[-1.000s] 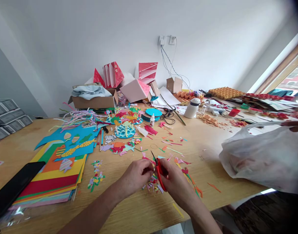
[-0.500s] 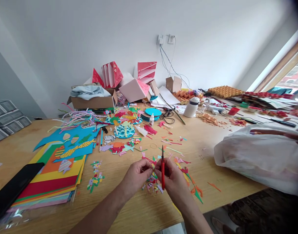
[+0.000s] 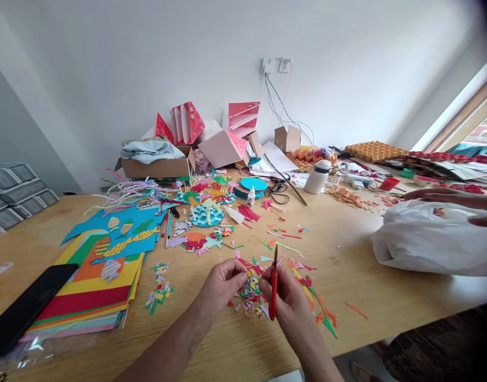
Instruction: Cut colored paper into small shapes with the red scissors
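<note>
My right hand is closed round a pair of red-handled scissors, whose dark blades point up and away from me. To its left, my left hand has thumb and fingertips pinched together; anything between them is too small to make out. A small gap separates the two hands. Between and below them lies a heap of tiny coloured paper scraps. Longer paper offcuts are scattered just right of my right hand. Left of my left hand is a small cluster of cut paper dots and leaf shapes.
Coloured paper sheets and a black phone lie at left. Paper fish, a glue bottle and blue discs stand further back. At right, another person's hands touch a white plastic bag.
My hands have drawn apart, the right one with the scissors shifting slightly right. The other person's white bag has moved right and away from the table's near edge. The view has turned slightly left.
</note>
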A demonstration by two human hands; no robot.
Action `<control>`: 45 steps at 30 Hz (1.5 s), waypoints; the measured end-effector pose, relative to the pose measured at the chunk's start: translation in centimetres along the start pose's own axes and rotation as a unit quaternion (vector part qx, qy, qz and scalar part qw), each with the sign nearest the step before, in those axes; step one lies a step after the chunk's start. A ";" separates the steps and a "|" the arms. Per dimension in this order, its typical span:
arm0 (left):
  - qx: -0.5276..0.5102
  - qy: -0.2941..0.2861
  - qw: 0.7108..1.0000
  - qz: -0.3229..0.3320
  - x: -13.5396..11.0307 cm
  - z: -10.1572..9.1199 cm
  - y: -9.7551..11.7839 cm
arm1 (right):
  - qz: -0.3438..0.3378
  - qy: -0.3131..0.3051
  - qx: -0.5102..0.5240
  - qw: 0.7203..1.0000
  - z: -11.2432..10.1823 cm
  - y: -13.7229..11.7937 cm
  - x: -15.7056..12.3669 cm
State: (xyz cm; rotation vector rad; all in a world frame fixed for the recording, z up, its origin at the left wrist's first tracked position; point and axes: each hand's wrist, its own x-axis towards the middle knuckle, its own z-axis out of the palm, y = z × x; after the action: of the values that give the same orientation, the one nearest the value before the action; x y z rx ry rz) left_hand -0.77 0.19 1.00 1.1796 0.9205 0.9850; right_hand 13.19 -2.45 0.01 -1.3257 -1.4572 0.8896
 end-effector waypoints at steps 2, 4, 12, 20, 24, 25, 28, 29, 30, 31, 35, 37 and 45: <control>-0.012 0.013 1.000 -0.002 -0.1 0.0 -0.1 | -0.012 -0.013 -0.043 0.999 0.2 0.3 -0.7; -0.025 0.017 1.000 0.002 -0.3 0.0 -0.1 | -0.033 -0.025 -0.088 0.995 0.5 0.6 -1.4; -0.078 0.011 0.997 0.016 -0.7 0.5 0.2 | -0.084 -0.005 -0.227 0.970 1.2 1.8 -2.2; -0.077 -0.015 0.997 0.003 -0.9 0.4 0.2 | -0.078 -0.032 -0.290 0.953 0.7 1.4 -1.9; -0.075 -0.015 0.997 -0.004 -0.9 0.5 0.6 | -0.087 -0.031 -0.301 0.949 0.5 1.4 -2.0; -0.074 -0.015 0.997 -0.003 -0.9 0.5 0.6 | -0.088 -0.033 -0.303 0.948 0.4 1.4 -2.0; -0.075 -0.022 0.997 -0.003 -0.9 0.4 0.6 | -0.095 -0.040 -0.315 0.943 0.2 1.4 -1.9; -0.074 -0.024 0.997 -0.003 -0.9 0.4 0.5 | -0.096 -0.040 -0.320 0.942 0.2 1.4 -1.9; -0.074 -0.027 0.997 -0.003 -0.9 0.4 0.5 | -0.097 -0.040 -0.324 0.940 0.1 1.4 -1.9; -0.074 -0.029 0.997 -0.003 -0.9 0.4 0.5 | -0.099 -0.041 -0.326 0.939 0.1 1.4 -1.9; -0.078 -0.036 0.996 -0.013 -0.9 0.3 0.6 | -0.111 -0.048 -0.332 0.935 -0.1 1.5 -2.1; -0.076 -0.039 0.996 -0.019 -0.9 0.2 0.7 | -0.114 -0.054 -0.336 0.933 -0.2 1.6 -2.1; -0.073 -0.078 0.993 -0.043 -0.7 -0.3 0.9 | -0.131 -0.051 -0.359 0.923 -0.7 1.8 -2.2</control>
State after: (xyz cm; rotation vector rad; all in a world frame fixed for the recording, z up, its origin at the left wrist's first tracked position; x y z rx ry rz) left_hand -1.40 -0.32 1.93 1.0681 0.7572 0.8629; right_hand 14.31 -4.39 -1.83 -1.5513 -2.0998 0.2363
